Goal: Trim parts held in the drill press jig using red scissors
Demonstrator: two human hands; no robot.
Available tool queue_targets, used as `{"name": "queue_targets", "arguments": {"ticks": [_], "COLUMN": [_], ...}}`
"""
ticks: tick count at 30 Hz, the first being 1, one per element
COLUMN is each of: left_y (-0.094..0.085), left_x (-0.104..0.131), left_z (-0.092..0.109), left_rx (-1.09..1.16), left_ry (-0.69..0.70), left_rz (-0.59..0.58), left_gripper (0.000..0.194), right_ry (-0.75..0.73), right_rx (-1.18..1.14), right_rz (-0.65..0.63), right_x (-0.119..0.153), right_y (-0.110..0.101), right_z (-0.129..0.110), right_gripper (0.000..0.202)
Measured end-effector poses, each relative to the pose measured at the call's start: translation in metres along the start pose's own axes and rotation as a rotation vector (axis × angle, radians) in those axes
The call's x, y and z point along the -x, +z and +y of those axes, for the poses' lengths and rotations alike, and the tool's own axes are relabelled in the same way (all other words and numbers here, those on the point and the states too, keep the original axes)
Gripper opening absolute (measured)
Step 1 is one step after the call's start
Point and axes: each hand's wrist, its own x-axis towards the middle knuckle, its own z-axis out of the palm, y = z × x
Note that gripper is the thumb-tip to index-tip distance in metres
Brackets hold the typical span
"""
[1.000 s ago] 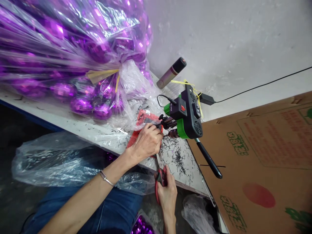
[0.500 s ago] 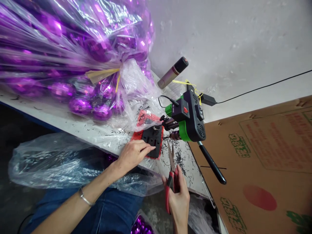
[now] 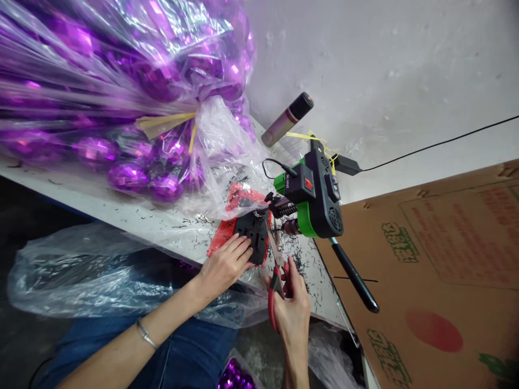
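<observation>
My left hand point(image 3: 227, 260) lies flat with its fingers spread over the lower left part of a black slotted base plate point(image 3: 256, 237). Under the plate is a red fuzzy mat point(image 3: 221, 237). In my right hand point(image 3: 292, 302) are scissors point(image 3: 274, 281) with red and black handles; their blades point up beside the plate's right edge, below the drill chuck. A small black and green drill press point(image 3: 314, 192) stands over the plate, its black lever sticking out to the lower right.
Clear plastic bags of shiny purple balls point(image 3: 130, 175) fill the upper left. A bottle with a black cap point(image 3: 287, 120) is near the wall. A cardboard box point(image 3: 430, 259) stands at the right. Black shavings litter the white table point(image 3: 162, 221). Clear plastic point(image 3: 93, 270) hangs over my lap.
My left hand's fingers have spread out on the black plate. My right hand has brought the scissors left, their blades now beside the plate.
</observation>
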Motion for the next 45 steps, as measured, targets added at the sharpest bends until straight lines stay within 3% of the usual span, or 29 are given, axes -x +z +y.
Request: {"name": "queue_targets", "arguments": {"ticks": [12,25,30,45], "left_y": [0.0,0.0,-0.001,-0.001], "left_x": [0.0,0.002,0.001,0.001], "left_z": [0.0,-0.002,-0.001,0.0], "left_rx": [0.017,0.002,-0.004,0.006], "left_ry": [-0.013,-0.004,-0.012,-0.014], "left_rz": [0.045,0.022,0.026,0.021], "left_gripper": [0.023,0.022,0.022,0.023], "right_ry": [0.122,-0.05,-0.151,-0.218], "right_rx": [-0.204,-0.057,0.047,0.07], "right_rz": [-0.122,-0.36,-0.365,-0.354], "right_x": [-0.003,-0.054,-0.062,-0.068], "right_y": [-0.012,-0.046,-0.052,-0.043], "right_z": [0.0,0.004,-0.001,-0.001], "right_gripper": [0.069,0.072,0.07,0.067]}}
